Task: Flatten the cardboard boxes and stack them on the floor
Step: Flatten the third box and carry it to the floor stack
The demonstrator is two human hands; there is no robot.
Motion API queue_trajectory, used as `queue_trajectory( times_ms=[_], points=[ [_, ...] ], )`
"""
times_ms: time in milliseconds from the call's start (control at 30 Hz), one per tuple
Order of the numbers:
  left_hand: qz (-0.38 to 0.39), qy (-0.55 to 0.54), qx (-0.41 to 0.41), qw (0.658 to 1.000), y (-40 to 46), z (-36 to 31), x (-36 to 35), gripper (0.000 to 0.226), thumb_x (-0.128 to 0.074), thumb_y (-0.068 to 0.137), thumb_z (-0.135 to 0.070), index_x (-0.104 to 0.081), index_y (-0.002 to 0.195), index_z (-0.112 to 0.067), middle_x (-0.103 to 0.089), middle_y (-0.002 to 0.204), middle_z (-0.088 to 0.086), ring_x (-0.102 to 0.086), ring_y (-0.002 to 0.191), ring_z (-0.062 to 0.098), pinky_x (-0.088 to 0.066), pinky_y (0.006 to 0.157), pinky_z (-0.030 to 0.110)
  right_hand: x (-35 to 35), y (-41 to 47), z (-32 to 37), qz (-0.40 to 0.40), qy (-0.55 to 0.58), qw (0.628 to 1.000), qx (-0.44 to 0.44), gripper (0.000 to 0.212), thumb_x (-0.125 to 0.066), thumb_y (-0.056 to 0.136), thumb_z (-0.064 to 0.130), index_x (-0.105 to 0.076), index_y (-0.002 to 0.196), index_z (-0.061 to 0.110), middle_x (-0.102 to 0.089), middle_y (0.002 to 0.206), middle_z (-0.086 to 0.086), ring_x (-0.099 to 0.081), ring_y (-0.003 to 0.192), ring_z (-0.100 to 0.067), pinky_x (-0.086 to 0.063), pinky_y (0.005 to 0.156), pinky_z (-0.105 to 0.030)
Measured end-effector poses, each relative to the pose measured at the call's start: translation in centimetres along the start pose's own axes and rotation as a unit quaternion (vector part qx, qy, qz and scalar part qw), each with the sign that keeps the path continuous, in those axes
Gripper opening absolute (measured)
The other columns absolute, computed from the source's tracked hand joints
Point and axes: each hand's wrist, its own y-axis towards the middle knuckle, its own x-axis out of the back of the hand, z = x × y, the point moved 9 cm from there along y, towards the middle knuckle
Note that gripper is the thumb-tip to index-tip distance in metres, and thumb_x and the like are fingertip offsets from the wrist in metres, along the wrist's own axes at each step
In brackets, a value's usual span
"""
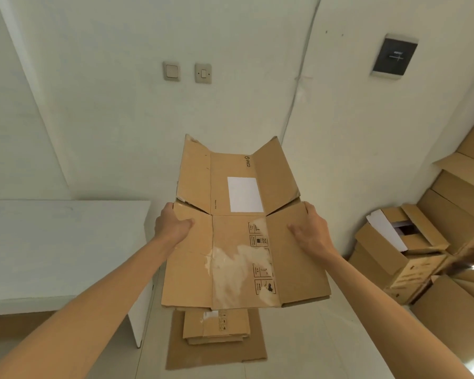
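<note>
Left hand [173, 228] and right hand [311, 233] are pinching the flattened box [238, 258] by its side edges, hovering directly over the floor stack [216, 328].

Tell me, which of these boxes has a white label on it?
The flattened box held up in both hands: a blank white label sits on its upper panel. The flat ones on the floor and the boxes stacked at right show none that large.

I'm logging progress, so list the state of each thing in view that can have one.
Flattened cardboard box: held in the air by both side edges, far flaps bent up.
Left hand: gripping its left edge.
Right hand: gripping its right edge.
Floor stack: flat, lying below.
Open box: unflattened, flaps open.
</note>
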Motion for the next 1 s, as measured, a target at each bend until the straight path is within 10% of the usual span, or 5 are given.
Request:
queue_trajectory(
  times_ms=[333, 467, 1000],
  points=[
    [-0.023, 0.0, 0.042, 0.999, -3.4, 4.1, -5.5, 0.052, -0.073, 0.087, -0.023, -0.05, 0.132, -0.018, -0.064, 0.119, 0.006, -0.062, 0.105, 0.027, -0.054, 0.088, 0.04, -2.6, 0.8, -7.6, 0.028, 0.019, 0.999, 0.003, 0.062, -0.072, 0.093, 0.015, -0.04, 0.146, 0.017, -0.064, 0.127, -0.003, -0.062, 0.116, -0.028, -0.051, 0.103, -0.048],
    [-0.002, 0.004, 0.051, 0.999, -2.8, 7.9, -8.4, 0.041, -0.064, 0.089, -0.008, -0.047, 0.125, -0.016, -0.061, 0.108, 0.005, -0.058, 0.084, 0.016, -0.048, 0.065, 0.029, -6.8, 1.2, -11.9, 0.034, 0.039, 0.999, -0.004, 0.064, -0.072, 0.094, 0.016, -0.039, 0.148, 0.016, -0.064, 0.13, -0.002, -0.062, 0.117, -0.026, -0.051, 0.101, -0.042],
    [-0.066, -0.032, -0.014, 0.997, -1.3, 33.9, -18.4, 0.041, -0.064, 0.089, -0.007, -0.051, 0.126, -0.016, -0.06, 0.106, 0.003, -0.058, 0.092, 0.02, -0.043, 0.059, 0.024, -29.6, -4.4, -32.6, 0.02, 0.091, 0.995, 0.041, 0.069, -0.072, 0.095, 0.019, -0.035, 0.153, 0.014, -0.06, 0.136, -0.006, -0.059, 0.122, -0.026, -0.051, 0.103, -0.041]
  ],
)
